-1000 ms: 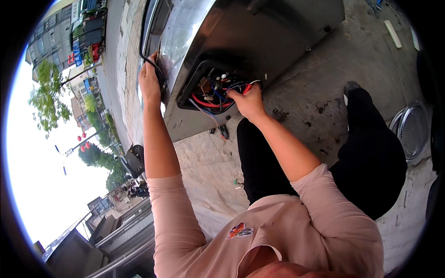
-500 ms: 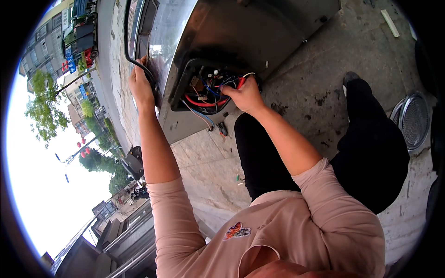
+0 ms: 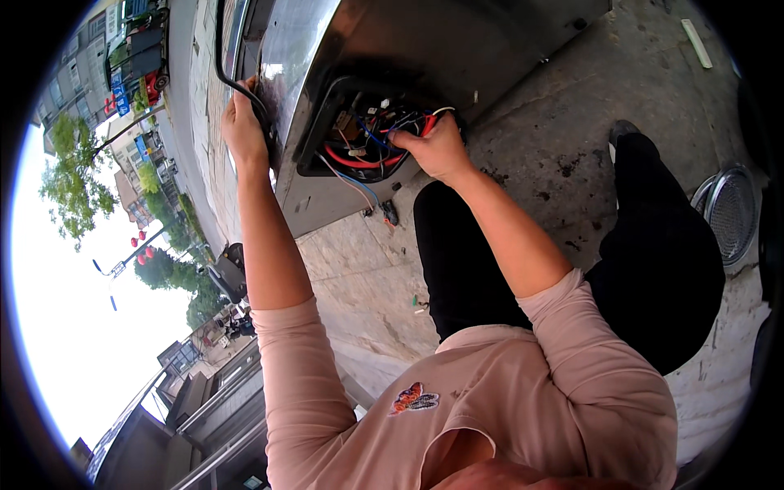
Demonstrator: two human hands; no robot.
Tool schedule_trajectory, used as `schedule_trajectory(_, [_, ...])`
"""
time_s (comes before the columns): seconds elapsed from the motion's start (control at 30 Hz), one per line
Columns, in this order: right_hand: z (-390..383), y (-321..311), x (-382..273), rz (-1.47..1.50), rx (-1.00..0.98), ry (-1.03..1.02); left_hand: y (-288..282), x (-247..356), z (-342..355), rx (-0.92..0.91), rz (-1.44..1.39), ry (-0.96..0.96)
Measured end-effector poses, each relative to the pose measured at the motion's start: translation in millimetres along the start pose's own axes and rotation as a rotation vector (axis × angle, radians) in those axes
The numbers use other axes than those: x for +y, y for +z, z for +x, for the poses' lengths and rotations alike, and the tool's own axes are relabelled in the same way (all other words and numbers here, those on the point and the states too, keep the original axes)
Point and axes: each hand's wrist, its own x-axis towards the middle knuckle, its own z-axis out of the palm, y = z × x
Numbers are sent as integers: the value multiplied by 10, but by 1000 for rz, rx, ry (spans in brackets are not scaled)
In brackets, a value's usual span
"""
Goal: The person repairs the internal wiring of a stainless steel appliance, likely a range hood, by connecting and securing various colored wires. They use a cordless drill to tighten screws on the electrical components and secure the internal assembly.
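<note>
A stainless steel housing (image 3: 286, 57) has an opened black-rimmed compartment (image 3: 322, 131) full of red, blue, pale and dark wires (image 3: 363, 161), some hanging out toward small connectors (image 3: 389, 213). My right hand (image 3: 437, 147) is closed at the compartment's right side, thumb pressed onto the wires. My left hand (image 3: 245, 135) is closed at the housing's left edge, beside a bent black cable or tube (image 3: 219, 57); its fingertips are partly hidden, so what exactly it grips is unclear.
My legs (image 3: 645, 261) rest over stained concrete (image 3: 539, 98). At right lie round metal mesh pieces (image 3: 729, 212) and a white strip (image 3: 696, 42). Paving (image 3: 343, 286) runs below the housing. A street (image 3: 188, 139) with parked scooters (image 3: 229, 273), trees and buildings is at left.
The housing and both hands sit higher in the picture, and the left hand a little farther left, as the view shifts. The right hand stays at the wires with little visible change.
</note>
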Motion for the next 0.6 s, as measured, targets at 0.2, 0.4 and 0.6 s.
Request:
schedule_trajectory(0.2, [-25,14,14,23,13,-42,-64,-118,44,-27,27,32])
schedule_trajectory(0.4, [-28,37,131,-7,74,-12,72,163,-297,372,-92,600])
schedule_trajectory(0.6, [-65,57,-112,-79,78,102,386,586,-1241,168,747,842])
